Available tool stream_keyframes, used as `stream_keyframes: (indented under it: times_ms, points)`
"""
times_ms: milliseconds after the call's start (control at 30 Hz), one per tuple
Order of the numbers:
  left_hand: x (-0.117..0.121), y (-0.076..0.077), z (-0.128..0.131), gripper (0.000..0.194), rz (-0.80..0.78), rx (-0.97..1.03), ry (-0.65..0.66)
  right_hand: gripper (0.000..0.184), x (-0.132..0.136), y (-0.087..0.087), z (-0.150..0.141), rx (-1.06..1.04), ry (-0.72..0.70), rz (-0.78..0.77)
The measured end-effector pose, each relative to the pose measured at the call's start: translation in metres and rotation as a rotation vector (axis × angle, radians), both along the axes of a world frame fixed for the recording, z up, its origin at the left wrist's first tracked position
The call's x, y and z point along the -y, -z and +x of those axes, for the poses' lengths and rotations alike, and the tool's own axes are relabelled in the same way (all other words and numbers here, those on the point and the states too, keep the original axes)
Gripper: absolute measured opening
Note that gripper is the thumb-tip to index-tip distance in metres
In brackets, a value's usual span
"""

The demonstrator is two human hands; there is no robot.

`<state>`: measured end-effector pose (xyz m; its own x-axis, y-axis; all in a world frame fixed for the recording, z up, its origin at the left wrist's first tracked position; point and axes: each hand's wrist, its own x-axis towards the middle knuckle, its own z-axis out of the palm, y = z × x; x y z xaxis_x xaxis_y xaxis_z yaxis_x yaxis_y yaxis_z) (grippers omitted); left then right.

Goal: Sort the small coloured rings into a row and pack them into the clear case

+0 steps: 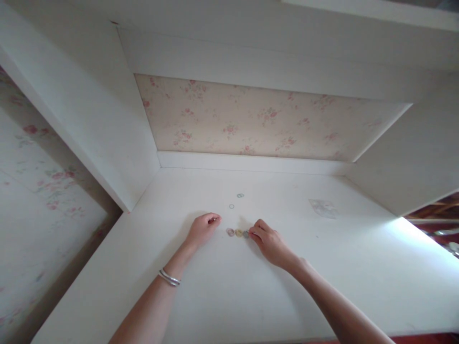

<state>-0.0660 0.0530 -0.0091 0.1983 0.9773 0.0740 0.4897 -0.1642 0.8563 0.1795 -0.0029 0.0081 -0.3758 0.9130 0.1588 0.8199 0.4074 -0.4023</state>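
Three small piles of thin rings, which look like rubber bands, lie in a row on the white desktop: pink bands (230,232), yellow bands (238,233) and grey-blue bands (245,234). My right hand (268,241) is at the right end of this row, thumb and fingers pinched against the grey-blue pile; its fingertips hide what they grip. To the left of the row, my left hand (203,229) rests with curled fingers, thumb and forefinger together; anything between them is too small to make out. Farther back lie a single pale ring (231,206) and a few greenish rings (240,195).
A clear plastic bag (323,209) lies flat on the desktop (222,296) to the right. White side panels stand at left (89,95) and right (405,157), with a shelf overhead. Floral wallpaper (251,119) shows at the back.
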Motion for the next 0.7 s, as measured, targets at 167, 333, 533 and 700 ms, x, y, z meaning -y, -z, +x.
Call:
stream_keyframes:
  times_ms: [167,333,533,700]
  points:
    - [0.001,-0.003,0.0,0.03,-0.001,-0.013,-0.003,0.023,-0.002,0.006,-0.003,-0.003,0.004,0.003]
    - [0.001,-0.003,0.001,0.029,-0.008,-0.009,-0.007,0.024,-0.001,0.006,-0.004,-0.063,0.007,-0.007]
    - [0.003,-0.004,0.003,0.028,-0.016,-0.03,-0.008,0.025,0.001,0.011,0.002,-0.293,0.088,0.069]
    - [0.003,-0.001,0.009,0.028,0.015,-0.103,-0.046,0.025,-0.004,0.019,0.017,-0.462,0.248,0.118]
